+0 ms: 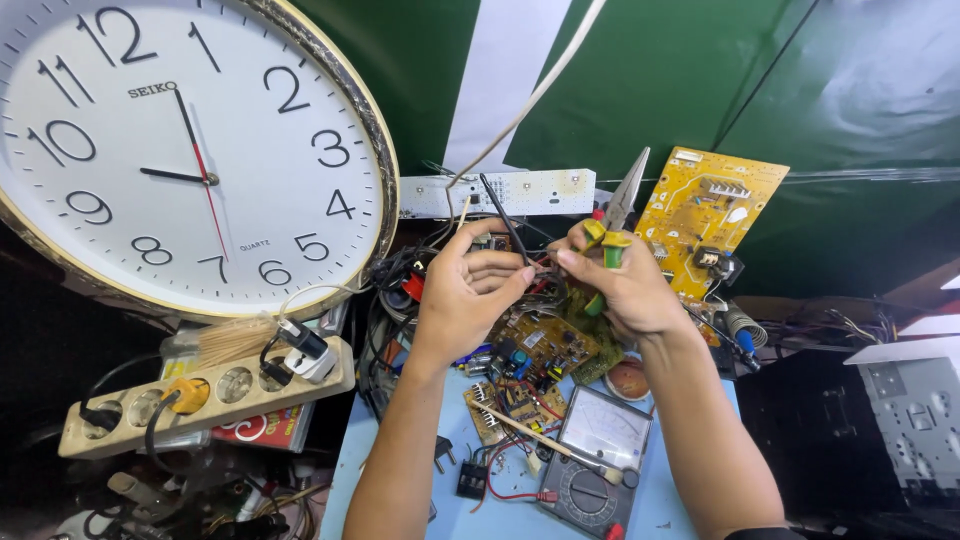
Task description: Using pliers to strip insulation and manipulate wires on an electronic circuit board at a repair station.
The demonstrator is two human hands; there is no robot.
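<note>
Hands point(545, 285) on wires point(520, 245), pliers point(615, 215)

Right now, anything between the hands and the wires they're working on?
Nothing visible. The left hand already pinches the black wire; the right hand grips the pliers and touches the same wire bundle above the circuit board.

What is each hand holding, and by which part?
Right hand grips pliers by the green-yellow handles. Left hand pinches thin wires.
</note>
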